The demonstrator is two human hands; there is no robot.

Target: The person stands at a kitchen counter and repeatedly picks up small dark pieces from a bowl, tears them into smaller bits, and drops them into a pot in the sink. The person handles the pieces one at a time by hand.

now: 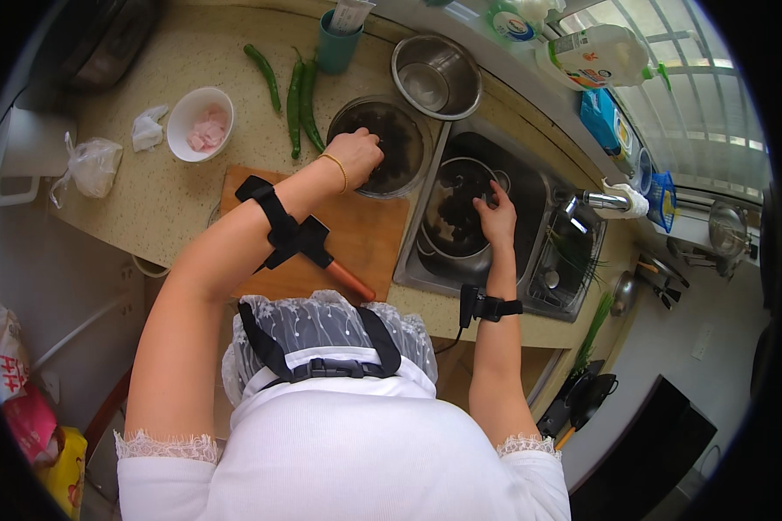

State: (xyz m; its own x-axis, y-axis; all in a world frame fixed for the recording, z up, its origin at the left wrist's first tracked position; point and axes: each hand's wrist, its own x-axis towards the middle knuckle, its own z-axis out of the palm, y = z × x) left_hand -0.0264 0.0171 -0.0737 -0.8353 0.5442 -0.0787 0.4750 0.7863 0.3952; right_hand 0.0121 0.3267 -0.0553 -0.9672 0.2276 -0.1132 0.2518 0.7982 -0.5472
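Observation:
My left hand point(358, 156) reaches over the left side of a round bowl point(429, 153), its fingers bent down toward dark, wet pieces point(397, 140) that look like wood ear fungus. Whether the fingertips grip a piece is hidden. Above the right side of a metal pot point(453, 258) with loop handles, my right hand point(499, 216) has its thumb and fingers apart. More dark pieces point(456, 205) lie in liquid in this pot, which stands in the sink's larger basin point(528, 169). A cleaver point(339, 270) with a wooden handle rests on the wooden cutting board point(371, 228), partly under my left forearm.
Several long green chili peppers point(294, 107) lie left of the bowl. A white bowl point(177, 133) holds pale pink slices. Behind stand a teal cup point(336, 49) and a steel bowl point(456, 71). The faucet point(606, 200) overhangs the smaller basin, where green stalks point(570, 251) lie.

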